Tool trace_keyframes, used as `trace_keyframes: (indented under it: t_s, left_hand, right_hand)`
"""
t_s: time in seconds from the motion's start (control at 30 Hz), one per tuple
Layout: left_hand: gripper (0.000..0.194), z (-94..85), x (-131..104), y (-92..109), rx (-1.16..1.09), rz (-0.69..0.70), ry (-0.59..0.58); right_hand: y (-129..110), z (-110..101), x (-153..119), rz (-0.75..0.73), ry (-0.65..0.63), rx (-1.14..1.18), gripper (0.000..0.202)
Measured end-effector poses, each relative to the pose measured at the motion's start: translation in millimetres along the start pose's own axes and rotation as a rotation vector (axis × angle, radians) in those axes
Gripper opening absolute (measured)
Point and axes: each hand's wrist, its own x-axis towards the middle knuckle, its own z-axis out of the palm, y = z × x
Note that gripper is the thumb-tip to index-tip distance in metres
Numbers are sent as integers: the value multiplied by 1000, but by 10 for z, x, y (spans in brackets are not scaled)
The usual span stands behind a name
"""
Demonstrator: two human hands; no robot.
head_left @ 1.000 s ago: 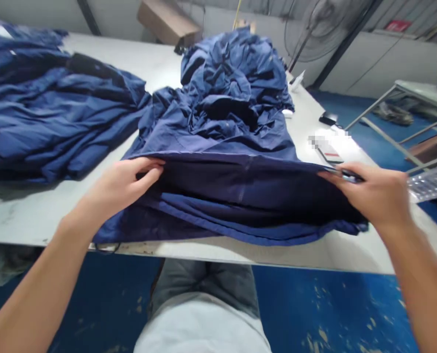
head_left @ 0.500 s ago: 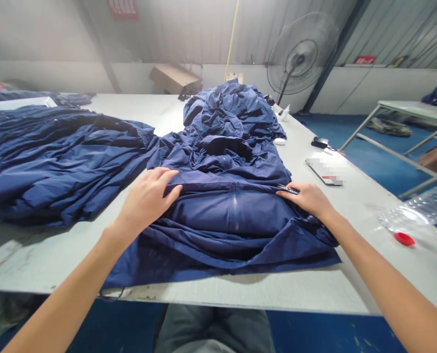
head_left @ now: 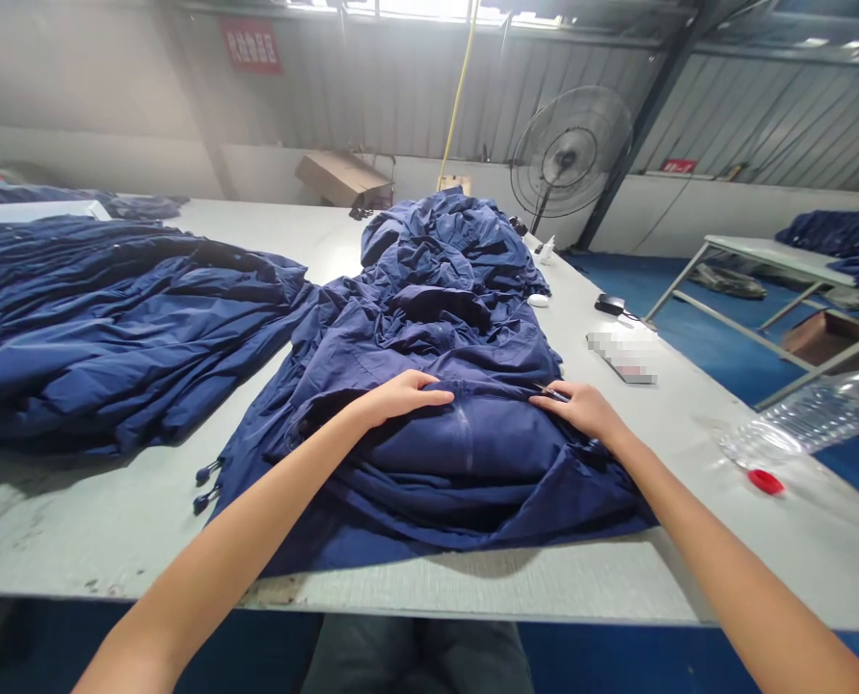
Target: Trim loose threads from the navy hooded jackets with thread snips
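A navy blue garment [head_left: 429, 453] lies bunched in front of me, with a stitched seam running down its middle. My left hand [head_left: 404, 395] pinches the garment's folded edge close to that seam, thumb and fingers together. Farther right along the same edge is my right hand [head_left: 579, 407], closed around a small dark-handled tool that looks like thread snips [head_left: 553, 393]. Its thin metal tip points left over the cloth. Whether the right fingers also grip the fabric is hard to see. Two cord ends with toggles [head_left: 204, 487] hang from the garment's left side.
More navy garments [head_left: 111, 328] are heaped at left, and a crumpled pile [head_left: 450, 236] lies behind. On the right are a phone-like object [head_left: 621, 357], a clear plastic bottle [head_left: 805, 419] on its side and a red cap [head_left: 765, 482]. The white table's [head_left: 371, 598] front edge is near me.
My left hand has moved right along the garment's edge, from its left end to near the middle seam. My right hand keeps its place on the right with the snips. The camera view has tilted up.
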Motion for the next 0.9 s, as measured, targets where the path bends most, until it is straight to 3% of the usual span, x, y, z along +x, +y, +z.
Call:
trace_keyframes:
  t_s: [0.07, 0.17, 0.3, 0.43, 0.6, 0.77, 0.9]
  left_hand:
    - [40, 66, -34, -66, -270, -28, -40]
    - [35, 208, -100, -128, -477, 80, -33]
    - [28, 364, -182, -93, -543, 279, -13]
    - [26, 443, -252, -75, -606, 278, -41]
    - [20, 479, -278, -133, -522, 311, 28]
    - [19, 477, -260, -163, -416, 397, 52]
    - [16, 488, -260, -175, -379, 444, 60]
  right_hand:
    - [-44, 37, 9, -4, 3, -5, 55]
    - [-132, 129, -10, -9, 17, -22, 51]
    - [-275, 243, -106, -25, 46, -49, 45]
    - [-375, 316, -220, -36, 98, -62, 45]
    - [-491, 291, -357, -56, 225, -14, 50]
    - [-998, 264, -809, -48, 446, 111, 45]
    - [-1521, 382, -1199, -158, 361, 277, 28]
